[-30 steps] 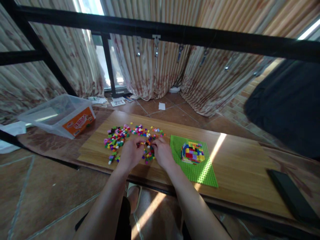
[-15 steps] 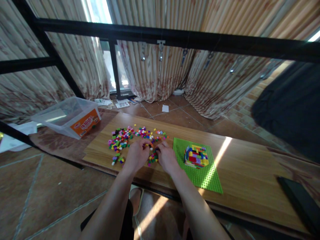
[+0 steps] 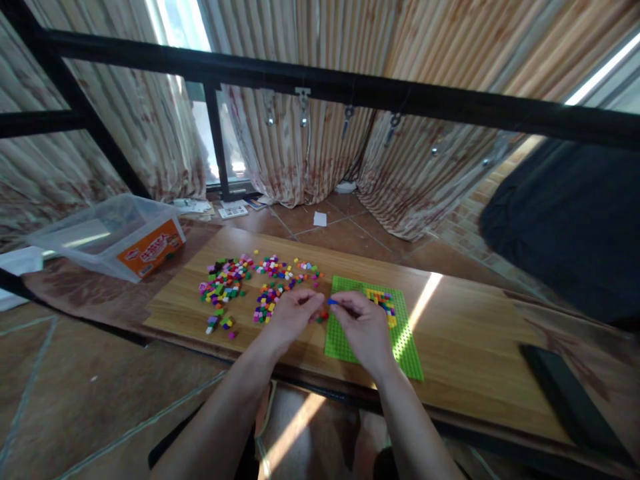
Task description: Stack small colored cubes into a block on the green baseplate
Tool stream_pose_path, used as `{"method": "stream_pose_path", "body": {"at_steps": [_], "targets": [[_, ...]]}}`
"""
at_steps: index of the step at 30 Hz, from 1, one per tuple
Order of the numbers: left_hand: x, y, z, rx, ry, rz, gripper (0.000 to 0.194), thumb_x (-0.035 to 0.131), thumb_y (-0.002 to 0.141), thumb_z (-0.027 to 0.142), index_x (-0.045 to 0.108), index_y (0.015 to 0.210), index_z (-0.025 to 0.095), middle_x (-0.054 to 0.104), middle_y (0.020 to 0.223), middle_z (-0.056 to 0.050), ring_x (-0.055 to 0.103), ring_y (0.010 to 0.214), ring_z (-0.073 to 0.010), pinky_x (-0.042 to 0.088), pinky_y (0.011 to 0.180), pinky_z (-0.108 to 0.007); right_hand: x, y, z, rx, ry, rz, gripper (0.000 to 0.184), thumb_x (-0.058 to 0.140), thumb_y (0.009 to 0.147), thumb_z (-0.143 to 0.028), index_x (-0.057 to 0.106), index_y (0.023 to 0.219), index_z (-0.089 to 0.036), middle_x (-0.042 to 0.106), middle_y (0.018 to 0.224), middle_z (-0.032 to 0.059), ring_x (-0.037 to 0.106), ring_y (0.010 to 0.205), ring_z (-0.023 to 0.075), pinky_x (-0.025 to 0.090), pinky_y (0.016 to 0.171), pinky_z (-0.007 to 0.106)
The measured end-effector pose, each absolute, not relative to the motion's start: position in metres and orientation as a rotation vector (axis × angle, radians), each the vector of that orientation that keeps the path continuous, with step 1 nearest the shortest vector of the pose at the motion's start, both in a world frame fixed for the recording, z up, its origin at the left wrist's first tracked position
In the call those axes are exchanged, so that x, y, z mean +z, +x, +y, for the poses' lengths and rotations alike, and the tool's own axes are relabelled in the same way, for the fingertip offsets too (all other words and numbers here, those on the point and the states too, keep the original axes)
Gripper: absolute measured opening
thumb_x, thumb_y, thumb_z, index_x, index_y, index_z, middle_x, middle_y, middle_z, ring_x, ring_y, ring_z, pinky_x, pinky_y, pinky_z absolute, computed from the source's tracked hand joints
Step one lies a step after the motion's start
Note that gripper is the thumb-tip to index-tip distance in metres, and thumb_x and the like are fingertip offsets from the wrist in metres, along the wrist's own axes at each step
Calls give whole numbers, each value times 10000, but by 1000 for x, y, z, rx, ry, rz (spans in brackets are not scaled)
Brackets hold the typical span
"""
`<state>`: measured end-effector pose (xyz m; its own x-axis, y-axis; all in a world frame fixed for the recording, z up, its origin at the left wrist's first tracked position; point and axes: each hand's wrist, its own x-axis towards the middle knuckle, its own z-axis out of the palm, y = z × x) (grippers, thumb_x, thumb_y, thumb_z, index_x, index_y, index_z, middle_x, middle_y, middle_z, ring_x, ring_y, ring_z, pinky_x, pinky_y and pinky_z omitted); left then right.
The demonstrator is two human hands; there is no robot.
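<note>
A small blue toy brick (image 3: 333, 302) is pinched in the fingertips of my right hand (image 3: 364, 327), over the left edge of the green baseplate (image 3: 345, 347). My left hand (image 3: 297, 317) is closed, thumb against fingers, just left of it; whatever it may hold is hidden. Behind my right hand, partly covered by it, a multicoloured brick structure (image 3: 387, 307) stands on the baseplate. Loose coloured bricks (image 3: 265, 301) lie in piles left of and beyond my left hand. A few red and green bricks (image 3: 323, 316) show between the hands.
A clear plastic box (image 3: 105, 247) with an orange label stands at the table's left end. The wooden tabletop (image 3: 460, 333) carries a dark flat object (image 3: 565, 393) at right. A black metal rail (image 3: 310, 80) crosses in front of the curtains (image 3: 300, 160).
Both hands have moved right from the loose bricks toward the baseplate. A blue brick now shows in my right fingertips, and my right hand covers part of the structure. The view has shifted slightly right.
</note>
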<state>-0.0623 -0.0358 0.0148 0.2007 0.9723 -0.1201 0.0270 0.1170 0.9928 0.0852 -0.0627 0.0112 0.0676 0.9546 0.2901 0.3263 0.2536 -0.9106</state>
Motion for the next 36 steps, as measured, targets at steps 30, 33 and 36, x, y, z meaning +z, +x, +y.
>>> {"method": "stream_pose_path", "body": {"at_steps": [30,33,36], "targets": [[11,0,-33,959,1016,1136,217,653,702,344,600,647,141,532,582,33,464,540,-82,347,548,-222,6,168,-76,111,-1358,-1636,101,650,827,-265,746,859,-275,665,956,42,621,903,195,529,813,387],[9,2,-34,929,1025,1117,202,647,702,327,601,655,136,542,601,26,464,542,-79,350,549,-221,3,163,-76,92,-1356,-1692,110,652,820,-246,747,857,-289,661,947,38,606,933,203,526,815,390],[9,4,-35,906,1066,1084,207,645,706,331,601,652,136,529,585,26,449,536,-81,330,533,-224,1,161,-74,82,-1374,-1707,111,660,812,-242,747,851,-299,656,945,38,595,943,211,520,820,398]]}}
